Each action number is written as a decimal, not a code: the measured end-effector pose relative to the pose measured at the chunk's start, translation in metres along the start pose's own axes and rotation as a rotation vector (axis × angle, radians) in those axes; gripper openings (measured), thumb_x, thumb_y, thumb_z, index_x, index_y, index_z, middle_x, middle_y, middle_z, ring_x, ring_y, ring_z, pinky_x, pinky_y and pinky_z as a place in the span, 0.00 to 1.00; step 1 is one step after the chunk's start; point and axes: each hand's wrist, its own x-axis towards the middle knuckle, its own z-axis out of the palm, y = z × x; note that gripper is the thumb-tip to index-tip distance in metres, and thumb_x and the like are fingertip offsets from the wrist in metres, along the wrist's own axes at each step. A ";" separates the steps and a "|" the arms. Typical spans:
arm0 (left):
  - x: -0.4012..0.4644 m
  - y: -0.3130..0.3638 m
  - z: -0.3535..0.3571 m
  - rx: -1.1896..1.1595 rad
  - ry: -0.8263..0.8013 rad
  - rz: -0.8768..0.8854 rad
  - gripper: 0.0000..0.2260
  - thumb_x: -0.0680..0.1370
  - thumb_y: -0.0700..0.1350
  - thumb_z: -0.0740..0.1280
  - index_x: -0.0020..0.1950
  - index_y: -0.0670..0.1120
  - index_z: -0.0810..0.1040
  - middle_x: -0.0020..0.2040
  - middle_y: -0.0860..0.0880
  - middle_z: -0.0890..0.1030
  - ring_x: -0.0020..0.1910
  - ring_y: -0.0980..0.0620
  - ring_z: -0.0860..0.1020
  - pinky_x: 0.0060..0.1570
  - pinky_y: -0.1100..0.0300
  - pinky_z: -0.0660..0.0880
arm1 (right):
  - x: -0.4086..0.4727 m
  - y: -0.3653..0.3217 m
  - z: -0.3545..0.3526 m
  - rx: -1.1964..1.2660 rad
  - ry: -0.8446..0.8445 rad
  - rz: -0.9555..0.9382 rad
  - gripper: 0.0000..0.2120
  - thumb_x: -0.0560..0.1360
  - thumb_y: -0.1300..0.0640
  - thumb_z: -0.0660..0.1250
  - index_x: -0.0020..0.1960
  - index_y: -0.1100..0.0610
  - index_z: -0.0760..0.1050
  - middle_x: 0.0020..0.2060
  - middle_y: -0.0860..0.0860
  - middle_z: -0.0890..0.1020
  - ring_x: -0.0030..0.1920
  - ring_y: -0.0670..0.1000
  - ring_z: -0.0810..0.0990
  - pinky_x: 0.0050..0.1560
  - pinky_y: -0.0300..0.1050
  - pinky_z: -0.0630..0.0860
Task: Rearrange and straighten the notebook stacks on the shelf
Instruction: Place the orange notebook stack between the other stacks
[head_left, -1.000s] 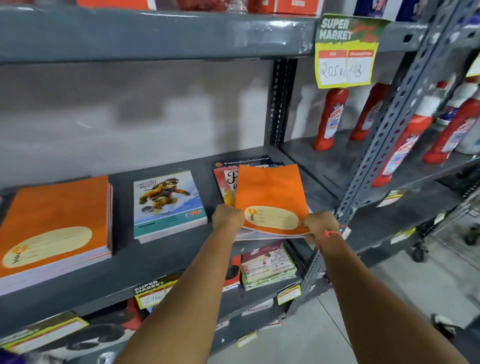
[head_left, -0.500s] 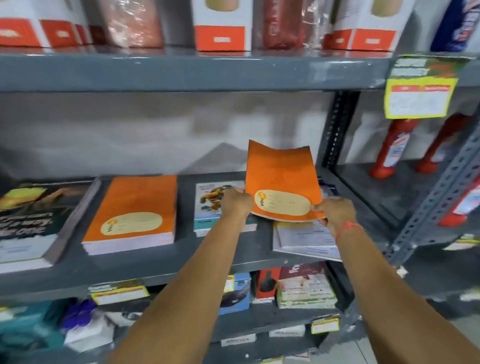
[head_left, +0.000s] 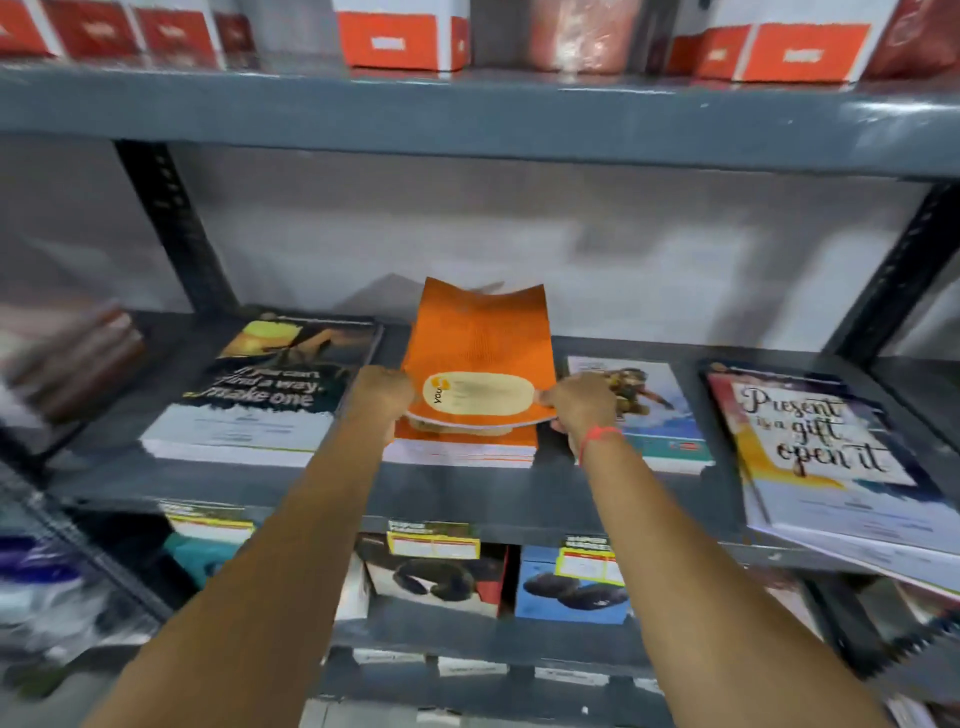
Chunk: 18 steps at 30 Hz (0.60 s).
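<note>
Head view showed an orange notebook (head_left: 480, 353) held over the orange notebook stack (head_left: 462, 449) on the grey shelf (head_left: 467, 488), its long axis running away from the person, label end nearest and far end tilted up. Left hand (head_left: 382, 387) and right hand (head_left: 579, 402) had their fingers closed on its near corners, one at each side.

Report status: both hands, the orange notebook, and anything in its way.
Left hand and right hand grip orange notebook at its near corners. It is tilted up over orange stack. Nothing blocks the stack.
</note>
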 end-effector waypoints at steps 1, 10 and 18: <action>0.006 -0.008 -0.005 -0.011 0.003 -0.021 0.14 0.71 0.29 0.62 0.28 0.40 0.66 0.28 0.44 0.65 0.27 0.48 0.62 0.30 0.57 0.61 | 0.000 0.002 0.010 -0.006 -0.004 0.009 0.15 0.69 0.64 0.69 0.28 0.59 0.67 0.39 0.61 0.78 0.37 0.56 0.75 0.44 0.50 0.75; 0.019 -0.042 -0.013 0.328 -0.057 0.059 0.17 0.72 0.37 0.67 0.25 0.44 0.66 0.28 0.46 0.71 0.30 0.47 0.70 0.29 0.60 0.64 | -0.003 0.022 0.040 -0.379 0.002 0.007 0.04 0.70 0.62 0.64 0.45 0.60 0.74 0.46 0.58 0.80 0.50 0.59 0.81 0.50 0.52 0.78; 0.005 -0.019 -0.009 0.823 -0.043 0.202 0.12 0.75 0.39 0.63 0.56 0.37 0.76 0.54 0.39 0.78 0.53 0.41 0.78 0.53 0.49 0.76 | -0.017 0.017 0.032 -0.759 0.140 -0.176 0.14 0.76 0.56 0.58 0.60 0.59 0.71 0.57 0.58 0.77 0.55 0.59 0.79 0.49 0.51 0.76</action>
